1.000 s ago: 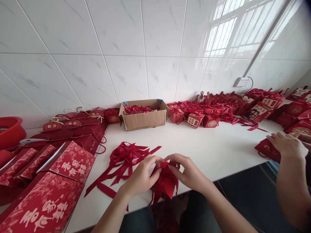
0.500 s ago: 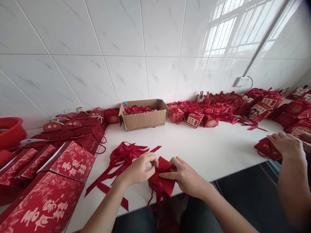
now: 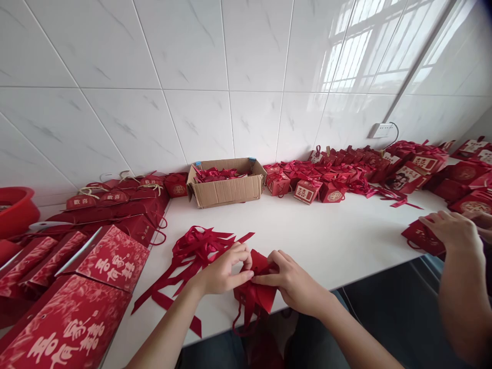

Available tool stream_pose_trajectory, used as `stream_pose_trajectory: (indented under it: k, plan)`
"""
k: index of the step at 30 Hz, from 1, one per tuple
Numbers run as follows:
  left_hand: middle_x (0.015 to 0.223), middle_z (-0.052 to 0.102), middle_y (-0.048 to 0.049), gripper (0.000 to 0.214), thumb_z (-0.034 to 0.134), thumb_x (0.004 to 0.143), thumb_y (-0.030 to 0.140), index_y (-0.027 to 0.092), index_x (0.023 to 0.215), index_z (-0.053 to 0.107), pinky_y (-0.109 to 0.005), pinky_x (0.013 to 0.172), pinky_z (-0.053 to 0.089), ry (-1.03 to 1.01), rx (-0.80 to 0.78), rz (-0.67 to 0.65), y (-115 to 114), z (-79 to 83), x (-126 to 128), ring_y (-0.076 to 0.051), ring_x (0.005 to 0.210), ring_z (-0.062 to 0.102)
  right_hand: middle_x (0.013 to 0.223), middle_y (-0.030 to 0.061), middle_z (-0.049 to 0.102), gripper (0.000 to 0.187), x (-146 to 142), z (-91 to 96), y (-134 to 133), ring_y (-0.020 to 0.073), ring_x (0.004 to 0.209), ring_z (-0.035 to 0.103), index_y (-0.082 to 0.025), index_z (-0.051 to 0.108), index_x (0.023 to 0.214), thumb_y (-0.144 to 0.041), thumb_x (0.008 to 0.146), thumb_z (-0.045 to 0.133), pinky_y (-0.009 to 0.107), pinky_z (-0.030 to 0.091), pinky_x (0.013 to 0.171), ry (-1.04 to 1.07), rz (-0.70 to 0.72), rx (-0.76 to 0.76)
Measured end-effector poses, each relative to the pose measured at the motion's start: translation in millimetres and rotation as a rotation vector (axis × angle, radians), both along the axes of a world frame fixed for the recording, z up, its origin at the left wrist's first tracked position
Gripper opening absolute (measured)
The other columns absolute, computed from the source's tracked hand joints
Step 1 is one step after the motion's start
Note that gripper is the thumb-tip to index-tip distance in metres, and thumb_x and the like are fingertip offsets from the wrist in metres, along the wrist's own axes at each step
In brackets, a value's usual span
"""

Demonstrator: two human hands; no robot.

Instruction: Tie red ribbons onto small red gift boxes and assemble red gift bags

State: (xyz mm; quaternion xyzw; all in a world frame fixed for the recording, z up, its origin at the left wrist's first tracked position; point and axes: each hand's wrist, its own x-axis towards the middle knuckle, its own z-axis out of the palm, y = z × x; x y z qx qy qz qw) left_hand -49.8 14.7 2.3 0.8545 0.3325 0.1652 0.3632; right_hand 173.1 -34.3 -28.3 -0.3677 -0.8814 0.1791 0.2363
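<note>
We see a small box [image 3: 265,300] at the near edge of the table [image 3: 326,230], between our left hand [image 3: 228,271] and our right hand [image 3: 294,282]. Left of it, a heap of ribbons [image 3: 200,243] lies on the table. Behind, by the wall [image 3: 196,118], sits a carton [image 3: 228,193] with things in it. Right of the carton, we see lots of little boxes [image 3: 307,191] along the wall. Left of the carton are packages [image 3: 132,212], with big boxes [image 3: 71,325] in front and a tub [image 3: 17,215] at the far left. Over on our right, another person's hand [image 3: 453,230] is on another box [image 3: 423,238].
</note>
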Motion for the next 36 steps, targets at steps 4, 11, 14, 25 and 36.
stream_pose_trajectory:
  k: [4, 11, 14, 25, 36]
  plan:
    - [0.088, 0.049, -0.0012, 0.018, 0.056, 0.087, 0.034, 0.020, 0.075, 0.057, -0.031, 0.088, 0.042, 0.000, -0.010, 0.019, 1, -3.2, 0, -0.018, 0.092, 0.048, 0.095, 0.0067, 0.044, 0.066, 0, -1.0, 1, 0.0208, 0.088, 0.041, -0.036, 0.063, 0.124, 0.007, 0.079, 0.042, 0.037, 0.043, 0.078, 0.001, -0.003, -0.004]
    - [0.077, 0.045, 0.0015, 0.029, 0.057, 0.085, 0.034, 0.019, 0.063, 0.045, -0.036, 0.094, 0.041, -0.073, 0.011, 0.106, 7, -9.0, 0, -0.016, 0.081, 0.048, 0.091, 0.0059, 0.042, 0.067, 0, -1.8, -1, 0.0213, 0.087, 0.040, -0.038, 0.061, 0.126, 0.006, 0.079, 0.044, 0.038, 0.044, 0.078, -0.013, 0.002, -0.028]
    - [0.074, 0.046, 0.0018, 0.030, 0.057, 0.085, 0.033, 0.019, 0.062, 0.043, -0.036, 0.095, 0.040, -0.103, 0.008, 0.155, 7, -11.1, 0, -0.016, 0.079, 0.048, 0.091, 0.0061, 0.042, 0.064, 0, -2.8, -1, 0.0214, 0.087, 0.040, -0.037, 0.064, 0.123, 0.005, 0.079, 0.044, 0.039, 0.045, 0.079, 0.009, 0.016, -0.042]
    - [0.089, 0.062, -0.0014, 0.028, 0.057, 0.086, 0.040, 0.021, 0.068, 0.047, -0.030, 0.088, 0.044, -0.317, -0.089, 0.423, -19, -27.0, 25, -0.018, 0.098, 0.058, 0.090, 0.0020, 0.060, 0.012, 4, -7.3, 5, 0.0134, 0.075, 0.053, -0.022, 0.054, 0.100, -0.016, 0.090, 0.053, 0.027, 0.046, 0.069, 0.555, -0.160, -0.206]
    - [0.090, 0.073, -0.0066, 0.026, 0.071, 0.075, 0.033, 0.021, 0.058, 0.054, -0.043, 0.107, 0.038, -0.405, -0.316, 0.496, -28, -28.1, 32, -0.029, 0.129, 0.049, 0.075, -0.0014, 0.055, 0.028, 0, -23.3, 11, 0.0116, 0.067, 0.051, -0.021, 0.050, 0.083, -0.040, 0.080, 0.070, 0.025, 0.042, 0.059, 0.989, -0.273, -0.552]
